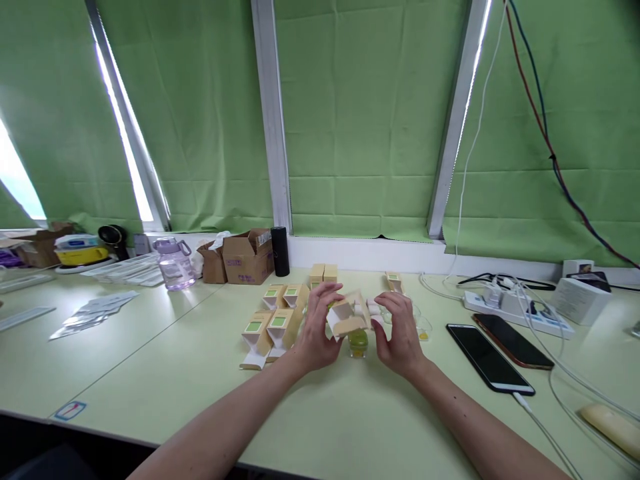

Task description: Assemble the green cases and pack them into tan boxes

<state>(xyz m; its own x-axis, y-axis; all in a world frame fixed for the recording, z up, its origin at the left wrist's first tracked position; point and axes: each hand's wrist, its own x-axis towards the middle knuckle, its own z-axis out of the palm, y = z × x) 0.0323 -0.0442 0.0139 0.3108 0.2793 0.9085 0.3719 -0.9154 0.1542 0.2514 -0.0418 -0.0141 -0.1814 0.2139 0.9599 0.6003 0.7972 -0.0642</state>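
My left hand [319, 328] grips the left side of a small cream carton [349, 319], raised over the table with its flaps open. The thumb and fingers of my right hand [399, 332] are at the carton's right edge. Just below the carton, a small clear container with green contents [358, 343] stands on the table. Several similar cartons [283, 325] with green labels stand in rows left of my left hand, some with white flaps folded out. White rolls [374, 309] and clear plastic pieces [424, 327] lie behind and beside my right hand, partly hidden.
Two phones [490, 357] and a white power strip [520, 312] with cables lie on the right. Behind stand cardboard boxes [249, 257], a black cylinder [280, 251] and a purple bottle [175, 265]. Flat packets [95, 313] lie on the table [165, 380] at left.
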